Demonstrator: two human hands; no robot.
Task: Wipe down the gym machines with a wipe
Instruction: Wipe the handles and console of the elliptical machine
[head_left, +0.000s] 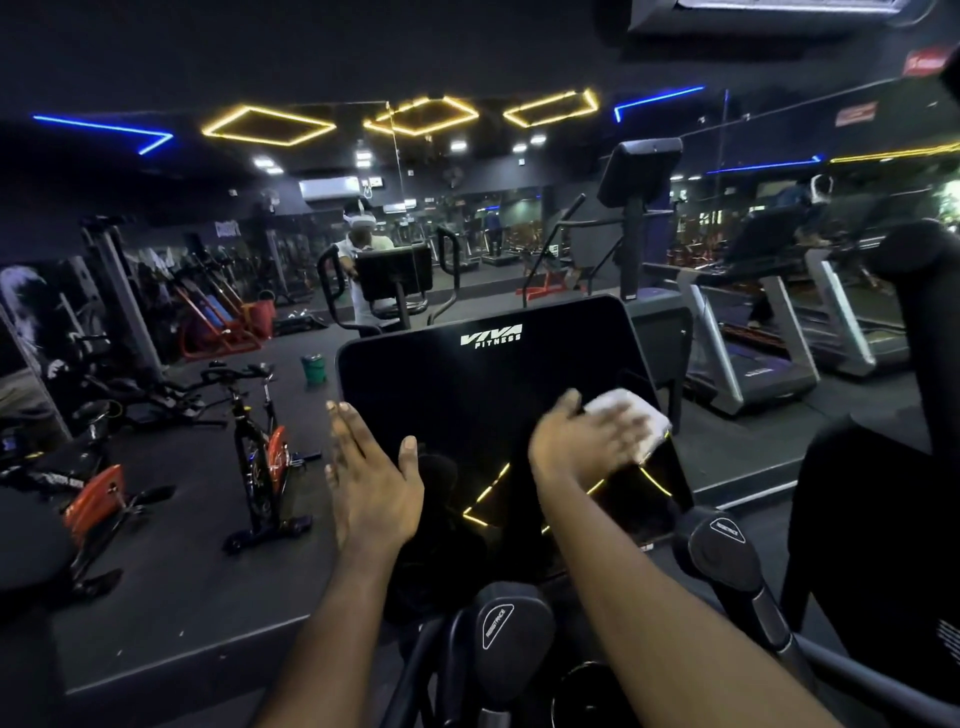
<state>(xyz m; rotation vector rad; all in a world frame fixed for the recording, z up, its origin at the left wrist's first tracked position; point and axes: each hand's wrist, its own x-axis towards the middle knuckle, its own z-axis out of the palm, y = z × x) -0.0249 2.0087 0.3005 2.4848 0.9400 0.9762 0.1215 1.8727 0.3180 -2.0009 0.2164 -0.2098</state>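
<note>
Dim gym hall, black ceiling, yellow hexagon light strips (267, 126) and blue light lines (104, 127) across the upper part of the frame. At centre, black glossy console (467, 384) of a machine, with a white "VIVA FITNESS" logo (491, 336) near its top edge. Leans back, top edge toward the upper frame, long axis bottom to top with a slight lean to the right. Mirrors yellow light lines in its lower half.

White wipe (631, 415) at the console's right edge, right of centre frame. Folded into a thick pad, long axis from upper left to lower right, far corner toward the right of the frame. Lies against the screen under the right hand (582, 441). Reaches in from the lower right on a bare forearm (649, 571), palm down, fingers laid fairly straight over the pad and aimed at the upper right, pressing rather than curling. Blurred, so no finer detail.

Left hand (371, 478) at the console's left edge, left of the wipe and well apart from it. Spread flat, fingers straight and close together, aimed at the top of the frame, thumb splayed right over the black screen. Holds nothing. Contact with the panel: cannot tell.

Below the console, two black grips with oval labels, one at bottom centre (501, 631), one at lower right (724, 545). At left, black and orange spin bike (260, 457) on dark floor (171, 551), with a green bucket (313, 368) beyond it. At right, grey-framed treadmills (753, 358).
</note>
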